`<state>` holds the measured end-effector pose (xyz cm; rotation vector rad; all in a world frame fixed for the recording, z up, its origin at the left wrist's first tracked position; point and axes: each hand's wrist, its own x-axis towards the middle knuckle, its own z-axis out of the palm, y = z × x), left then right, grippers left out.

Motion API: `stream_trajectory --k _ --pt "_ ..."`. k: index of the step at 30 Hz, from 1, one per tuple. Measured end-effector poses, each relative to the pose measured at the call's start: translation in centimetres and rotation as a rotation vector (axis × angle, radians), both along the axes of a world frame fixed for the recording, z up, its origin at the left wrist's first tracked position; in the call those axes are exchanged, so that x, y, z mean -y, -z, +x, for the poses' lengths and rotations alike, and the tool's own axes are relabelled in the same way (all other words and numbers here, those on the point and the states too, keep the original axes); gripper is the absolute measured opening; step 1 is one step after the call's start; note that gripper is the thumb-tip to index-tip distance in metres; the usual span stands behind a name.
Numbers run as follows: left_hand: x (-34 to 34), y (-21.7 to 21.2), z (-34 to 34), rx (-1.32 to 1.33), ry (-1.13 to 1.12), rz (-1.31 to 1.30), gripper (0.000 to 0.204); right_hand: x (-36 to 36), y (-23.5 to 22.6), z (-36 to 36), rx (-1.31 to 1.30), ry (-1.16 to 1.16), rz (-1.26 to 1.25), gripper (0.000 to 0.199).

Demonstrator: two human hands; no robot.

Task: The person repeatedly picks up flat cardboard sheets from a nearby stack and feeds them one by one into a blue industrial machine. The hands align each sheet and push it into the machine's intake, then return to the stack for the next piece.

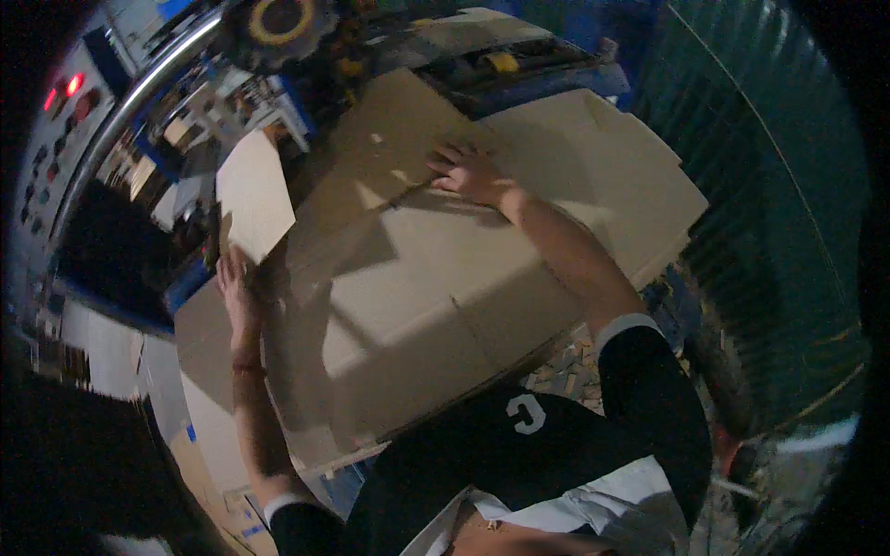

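A large brown cardboard sheet (417,315) lies in front of me, with fold creases and slots across it. My right hand (471,176) rests on its far part with fingers spread, beside the edge of a darker cardboard panel (399,120). At the sheet's left edge is my left hand (239,292), fingers stretched out and pointing away from me. Its fingertips meet the lower end of a smaller pale cardboard piece (255,190). Whether they press on that piece or only overlap it in view, I cannot tell. Neither hand is wrapped round anything.
A machine with a round toothed wheel (278,20) and a curved metal bar (139,93) stands ahead and left. The control panel (46,157) has lit red lamps. Green corrugated sheeting (769,185) rises on the right. Cardboard scraps (570,371) litter the floor.
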<state>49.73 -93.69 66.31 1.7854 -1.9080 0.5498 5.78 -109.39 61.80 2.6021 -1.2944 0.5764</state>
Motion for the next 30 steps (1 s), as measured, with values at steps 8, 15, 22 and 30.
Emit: stream_trajectory --k 8,15,22,30 --pt "-13.6 2.7 2.3 -0.275 -0.329 0.152 0.074 6.1 -1.8 -13.9 -0.161 0.587 0.095 0.039" --pt "-33.7 14.4 10.7 -0.472 -0.785 0.106 0.056 -0.3 0.0 -22.9 0.08 0.728 0.034 0.04" --pt "-35.0 13.1 7.1 -0.612 -0.911 0.05 0.056 -10.1 2.4 -24.1 0.164 0.662 -0.008 0.041" --pt "-28.1 1.1 -3.7 -0.547 -1.079 0.046 0.075 -12.1 5.6 -27.3 0.262 0.614 -0.05 0.042"
